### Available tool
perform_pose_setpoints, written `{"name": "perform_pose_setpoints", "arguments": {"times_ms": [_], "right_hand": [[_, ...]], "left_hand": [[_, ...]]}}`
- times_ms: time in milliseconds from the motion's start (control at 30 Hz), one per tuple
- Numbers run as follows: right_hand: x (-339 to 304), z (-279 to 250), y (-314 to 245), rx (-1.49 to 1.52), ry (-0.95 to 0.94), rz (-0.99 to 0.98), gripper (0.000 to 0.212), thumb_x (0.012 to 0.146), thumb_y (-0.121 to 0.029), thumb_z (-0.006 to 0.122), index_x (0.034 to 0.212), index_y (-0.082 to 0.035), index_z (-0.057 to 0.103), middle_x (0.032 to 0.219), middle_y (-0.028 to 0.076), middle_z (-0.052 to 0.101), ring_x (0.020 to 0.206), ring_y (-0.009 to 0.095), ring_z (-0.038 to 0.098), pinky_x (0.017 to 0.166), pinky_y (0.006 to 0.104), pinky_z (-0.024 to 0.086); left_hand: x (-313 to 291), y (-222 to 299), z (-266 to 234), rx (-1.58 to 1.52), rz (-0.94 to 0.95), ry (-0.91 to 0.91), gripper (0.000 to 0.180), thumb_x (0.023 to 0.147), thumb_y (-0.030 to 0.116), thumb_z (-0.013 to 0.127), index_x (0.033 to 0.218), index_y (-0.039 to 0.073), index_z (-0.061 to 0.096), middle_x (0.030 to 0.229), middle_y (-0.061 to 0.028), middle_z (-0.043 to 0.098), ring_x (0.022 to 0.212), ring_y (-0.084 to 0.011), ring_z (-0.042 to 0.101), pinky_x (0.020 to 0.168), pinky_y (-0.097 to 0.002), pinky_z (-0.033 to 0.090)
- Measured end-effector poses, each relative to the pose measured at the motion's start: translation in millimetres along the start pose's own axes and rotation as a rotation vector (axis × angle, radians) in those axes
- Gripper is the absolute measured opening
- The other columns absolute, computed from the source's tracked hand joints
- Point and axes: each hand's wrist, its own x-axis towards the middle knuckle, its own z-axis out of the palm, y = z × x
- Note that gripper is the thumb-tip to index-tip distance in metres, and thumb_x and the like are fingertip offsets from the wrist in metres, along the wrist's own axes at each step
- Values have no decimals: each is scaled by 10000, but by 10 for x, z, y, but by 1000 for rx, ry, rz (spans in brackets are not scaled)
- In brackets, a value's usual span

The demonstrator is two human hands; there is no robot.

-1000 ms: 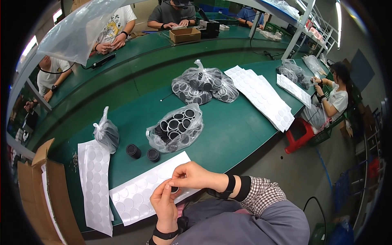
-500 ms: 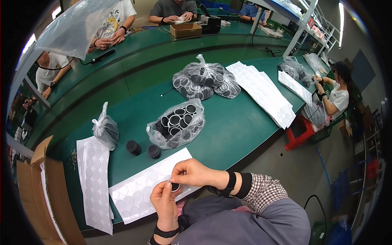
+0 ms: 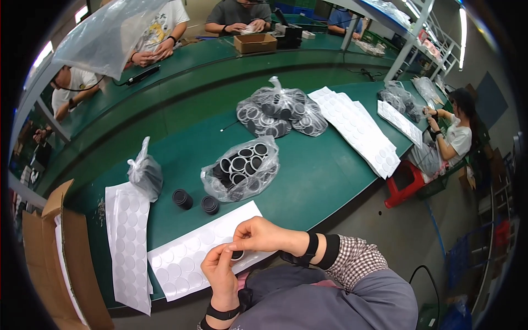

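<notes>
A small black round disc with a white rim point(image 3: 237, 256) is pinched between my two hands above the table's near edge. My left hand point(image 3: 221, 274) grips it from the left with thumb and fingers. From the right, my right hand point(image 3: 257, 234) has its thumb and fingertips closed at the disc's upper edge, touching the left fingertips. Part of the disc is hidden by the fingers. Beneath the hands lies a white sheet of round stickers point(image 3: 190, 254). Just beyond it stand two black stacks of round pieces point(image 3: 182, 199). An opened clear bag of white-rimmed black discs point(image 3: 242, 170) lies farther on.
Tied bags of discs point(image 3: 280, 107) sit at the back, beside fanned sticker sheets point(image 3: 357, 129). More sticker sheets point(image 3: 127, 247), a small tied bag point(image 3: 145, 175) and a cardboard box point(image 3: 82, 264) are on the left. A co-worker point(image 3: 454, 132) sits at right near a red stool point(image 3: 404, 184).
The whole view has shifted slightly, with the table's things appearing a little lower and to the right. Both hands keep their pinch on the disc, and the fingertips have shifted slightly.
</notes>
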Motion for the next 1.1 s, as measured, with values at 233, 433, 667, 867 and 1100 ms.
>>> {"name": "perform_pose_setpoints", "arguments": {"times_ms": [233,433,667,867,1100], "right_hand": [[12,-66,20,165,-46,134,216,755,-241,669,747,-33,612,606,-3,558,484,58,486,448,191,392],[2,-79,-24,162,-59,160,196,774,-225,658,759,-35,613,638,-17,554,542,46,492,486,182,408],[7,-93,-12,116,-69,135,169,774,-194,640,751,-30,608,617,1,559,489,59,496,441,194,403],[56,-86,16,158,-104,128,136,768,-159,629,733,-31,600,617,-1,555,486,58,490,438,192,404],[21,-134,33,292,-161,221,105,784,-128,583,737,-34,590,611,-3,543,484,63,492,440,193,408]], "left_hand": [[1,22,30,2,-55,-8,112,813,29,538,877,-42,597,802,-94,610,692,-139,590,599,-239,506],[18,3,27,36,-45,5,103,811,31,546,860,-39,602,792,-87,611,673,-123,582,577,-217,496],[25,12,25,54,-37,-17,93,806,32,554,845,-35,605,759,-71,608,645,-106,569,543,-205,480],[28,56,14,36,-116,31,69,785,30,570,798,-34,591,726,-76,598,620,-124,570,535,-216,478],[22,84,28,-45,-177,-27,61,762,14,594,782,-43,591,716,-85,605,604,-118,574,569,-225,475]]}}
